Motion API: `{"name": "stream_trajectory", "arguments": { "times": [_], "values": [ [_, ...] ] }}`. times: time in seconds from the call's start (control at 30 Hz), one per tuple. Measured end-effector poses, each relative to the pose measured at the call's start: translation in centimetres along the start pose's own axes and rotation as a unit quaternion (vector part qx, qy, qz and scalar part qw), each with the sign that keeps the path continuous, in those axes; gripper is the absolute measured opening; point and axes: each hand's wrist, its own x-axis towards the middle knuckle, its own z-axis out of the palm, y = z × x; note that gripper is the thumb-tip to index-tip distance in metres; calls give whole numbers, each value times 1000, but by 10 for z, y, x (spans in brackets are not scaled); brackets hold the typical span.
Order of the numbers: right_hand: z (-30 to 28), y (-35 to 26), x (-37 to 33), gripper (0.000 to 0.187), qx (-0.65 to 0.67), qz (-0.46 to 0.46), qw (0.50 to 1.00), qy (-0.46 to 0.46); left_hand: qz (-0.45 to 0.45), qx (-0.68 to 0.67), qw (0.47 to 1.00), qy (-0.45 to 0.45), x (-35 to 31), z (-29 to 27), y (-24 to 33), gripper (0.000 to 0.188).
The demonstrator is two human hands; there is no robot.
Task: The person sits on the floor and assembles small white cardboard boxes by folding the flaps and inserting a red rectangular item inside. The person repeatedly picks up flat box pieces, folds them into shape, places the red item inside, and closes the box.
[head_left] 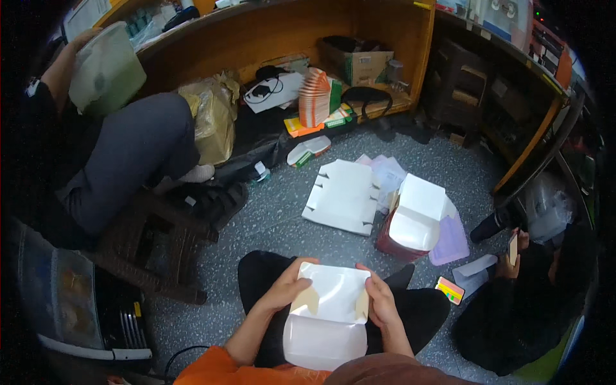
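Observation:
Between my two hands, over my lap, is a white folding paper food box (330, 343) with its lid flap raised and glossy inner faces showing. My left hand (287, 285) grips its left side, thumb on the inner face near the upper corner. Around the right side my right hand (382, 300) is closed, its thumb at the edge. Tan patches show at both inner side folds. Ahead on the floor lie flat white box blanks (340, 196) with slotted edges. To their right stands a stack of nested open boxes (414, 228), white inside and dark red outside.
On the left a person sits by a brown stool (157, 250), holding a translucent tub (106, 67). Another person at right holds a phone (513, 249). A lit phone (450, 290) and lilac sheets (450, 240) lie on the floor. Wooden shelving (244, 45) runs along the back.

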Motion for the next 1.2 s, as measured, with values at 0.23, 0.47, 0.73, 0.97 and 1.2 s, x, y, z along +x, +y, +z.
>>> {"name": "stream_trajectory", "arguments": {
  "times": [0.23,0.47,0.73,0.97,1.2],
  "values": [
    [-5,24,-7,35,-60,-48,993,91,-6,-2,1000,-5,-5,8,-13,35],
    [-33,15,-15,14,-102,-40,991,80,33,40,998,-21,-7,19,-12,17],
    [-43,-32,-24,11,-249,67,965,-56,10,110,994,-12,-15,29,-12,8],
    [-9,-63,5,24,-500,95,831,-226,97,225,968,-49,-5,44,9,14],
    [20,-60,-5,33,-539,69,819,-185,45,125,988,-73,-19,35,18,37]
  ]
}}
